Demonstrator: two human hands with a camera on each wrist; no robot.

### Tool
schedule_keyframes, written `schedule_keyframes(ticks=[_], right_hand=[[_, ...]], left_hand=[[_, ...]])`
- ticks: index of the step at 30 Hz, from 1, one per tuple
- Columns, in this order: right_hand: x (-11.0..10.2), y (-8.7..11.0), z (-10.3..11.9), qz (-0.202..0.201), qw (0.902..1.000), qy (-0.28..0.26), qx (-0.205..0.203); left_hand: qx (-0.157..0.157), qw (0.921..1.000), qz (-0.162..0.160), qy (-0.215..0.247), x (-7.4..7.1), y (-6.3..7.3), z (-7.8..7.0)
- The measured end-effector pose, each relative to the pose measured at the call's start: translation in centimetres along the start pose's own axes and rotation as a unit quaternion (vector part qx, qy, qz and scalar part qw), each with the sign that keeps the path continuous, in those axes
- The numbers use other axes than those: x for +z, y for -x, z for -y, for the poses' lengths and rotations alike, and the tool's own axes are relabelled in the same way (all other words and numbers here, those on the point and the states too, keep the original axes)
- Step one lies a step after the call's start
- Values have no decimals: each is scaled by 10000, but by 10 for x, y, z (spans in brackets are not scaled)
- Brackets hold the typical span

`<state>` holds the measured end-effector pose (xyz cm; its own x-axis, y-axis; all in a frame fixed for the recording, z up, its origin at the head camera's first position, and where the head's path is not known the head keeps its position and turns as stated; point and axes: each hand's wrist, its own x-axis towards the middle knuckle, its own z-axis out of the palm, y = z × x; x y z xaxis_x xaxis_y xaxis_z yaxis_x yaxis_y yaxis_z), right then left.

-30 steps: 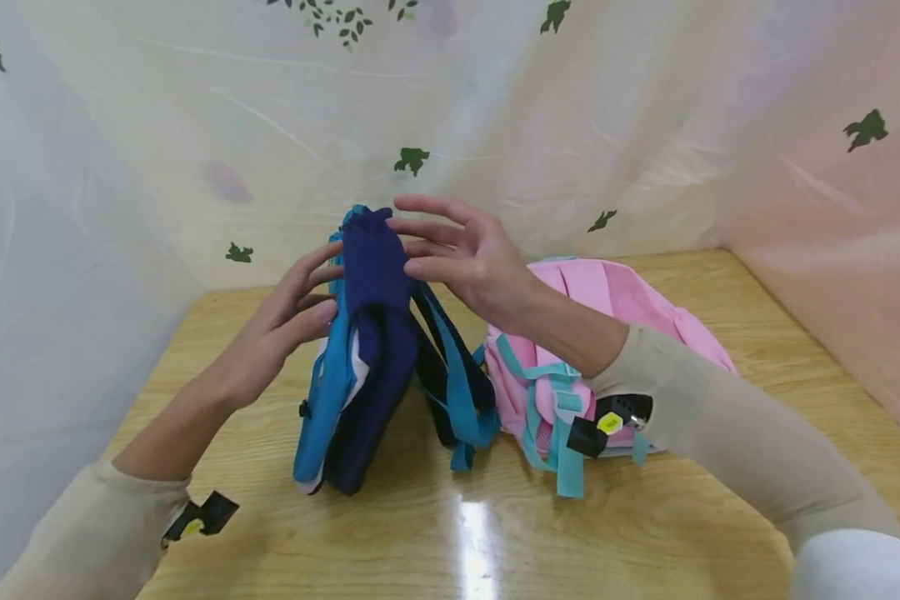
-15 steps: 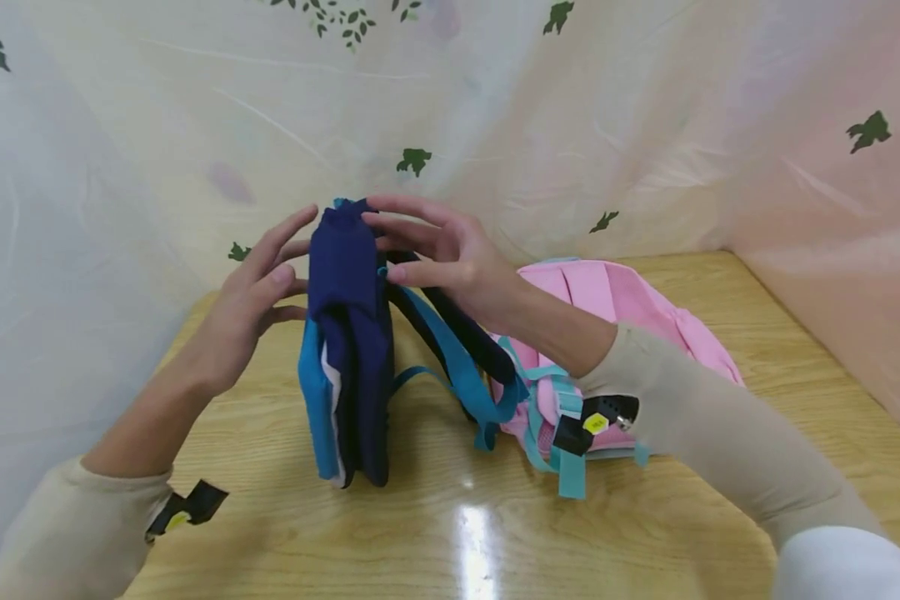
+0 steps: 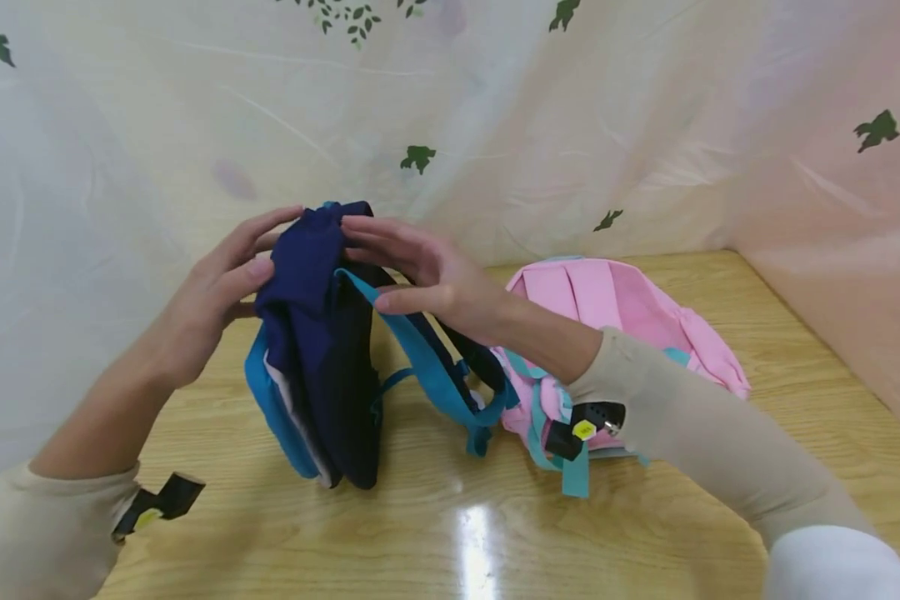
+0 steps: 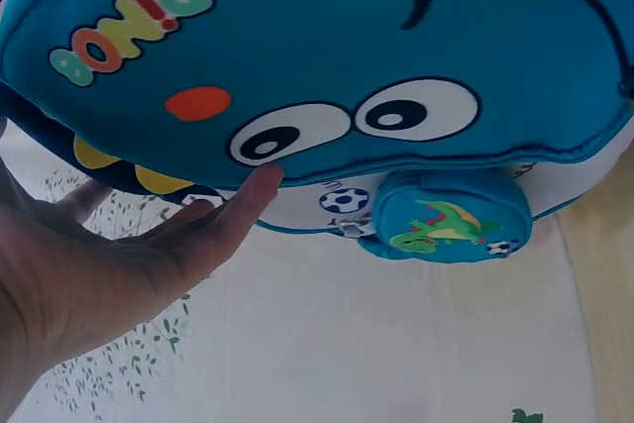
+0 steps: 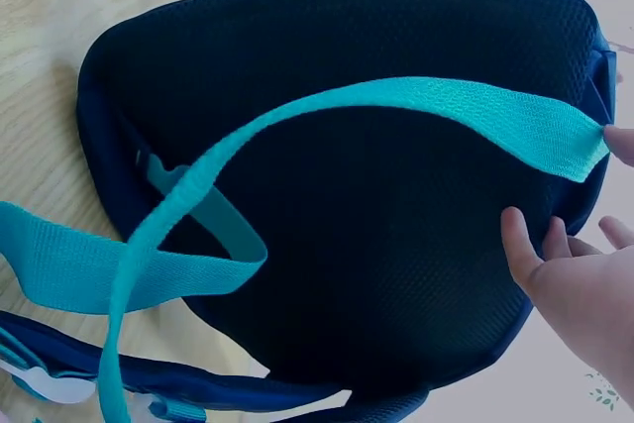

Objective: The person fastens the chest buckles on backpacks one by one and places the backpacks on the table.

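While the blue backpack [image 3: 318, 358] stands on the desk [image 3: 390, 546], left of the pink backpack [image 3: 592, 292], the left hand [image 3: 206, 296] lies fingers spread at its front; the right hand [image 3: 442, 287], also wide, touches its back, thumb by a strap [image 3: 420, 350]. Light, even pressure from both sides should steady it best. Counted: two backpacks, two hands.

Touches 1 blue bag [image 3: 311, 287], standing on table [image 3: 360, 542], with left hand [image 3: 201, 304] at its upper left and right hand [image 3: 431, 271] at its upper right, near its strap [image 3: 422, 357]. Has 1 pink bag [image 3: 648, 312] lying to the right, partly behind right sleeve [image 3: 701, 437]. Faces leaf-patterned curtain [image 3: 510, 133].
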<state>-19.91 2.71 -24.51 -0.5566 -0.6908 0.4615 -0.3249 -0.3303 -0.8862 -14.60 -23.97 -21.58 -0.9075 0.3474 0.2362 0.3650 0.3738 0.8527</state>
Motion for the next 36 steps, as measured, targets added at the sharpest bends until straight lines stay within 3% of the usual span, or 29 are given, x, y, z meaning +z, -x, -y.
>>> schedule_keyframes(ticks=[5, 10, 17, 21, 28, 36], right_hand=[[2, 1, 1, 111, 9999, 57, 77], [1, 5, 2, 69, 9999, 28, 114], [-12, 19, 3, -431, 9984, 369, -13], [-22, 31, 0, -999, 9904, 894, 342], [-37, 44, -6, -1757, 9666, 1629, 907], [-48, 55, -22, -1635, 9523, 1813, 1830]], left_hand=[[-140, 9996, 211, -100, -6, 0, 0], [-231, 9978, 206, 580, -7, 1, 8], [56, 9908, 183, 1336, -8, 4, 19], [286, 9854, 156, 1672, -11, 6, 27], [541, 9790, 162, 1957, -14, 10, 31], [559, 9749, -30, 2156, -14, 17, 32]])
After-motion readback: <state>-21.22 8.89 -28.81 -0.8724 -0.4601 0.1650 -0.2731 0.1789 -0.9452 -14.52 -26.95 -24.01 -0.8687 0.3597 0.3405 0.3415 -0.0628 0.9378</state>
